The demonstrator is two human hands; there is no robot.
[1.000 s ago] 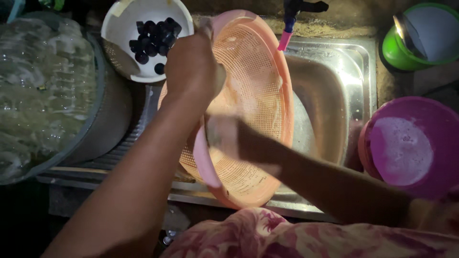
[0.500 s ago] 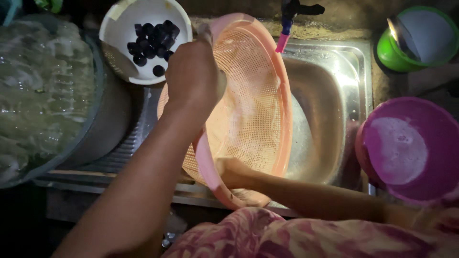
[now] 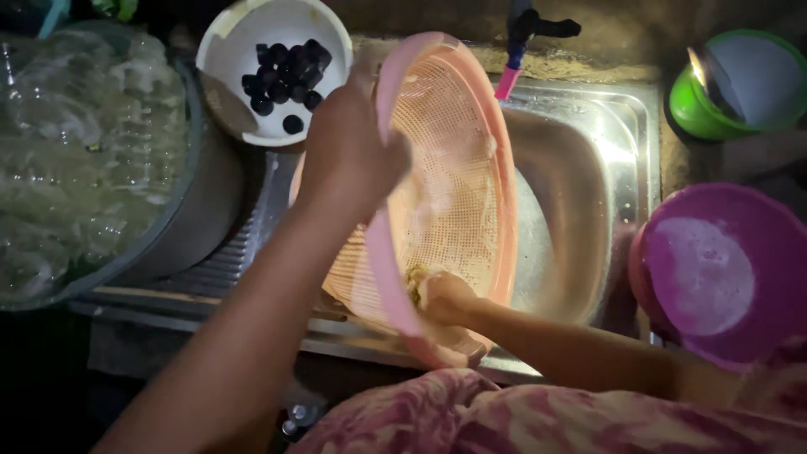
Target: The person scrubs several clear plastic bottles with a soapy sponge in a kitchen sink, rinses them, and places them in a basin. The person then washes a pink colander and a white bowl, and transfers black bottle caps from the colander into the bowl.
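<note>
Steel sink (image 3: pixel 622 160) below you: left hand (image 3: pixel 349 155) clamps tilted pink colander (image 3: pixel 454 193) rim; right hand (image 3: pixel 445 296) presses sponge inside. Light, flexible, probably slippery; hold rim.

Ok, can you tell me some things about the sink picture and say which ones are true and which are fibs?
1. The left hand holds the rim of the pink strainer basket. True.
2. The right hand is inside the purple bowl. False: it presses against the mesh low inside the strainer basket.
3. The white bowl has dark round fruits in it. True.
4. The strainer basket lies flat on the floor. False: it is held tilted on edge over the metal sink.
5. A green bowl sits to the right of the sink. True.
</note>
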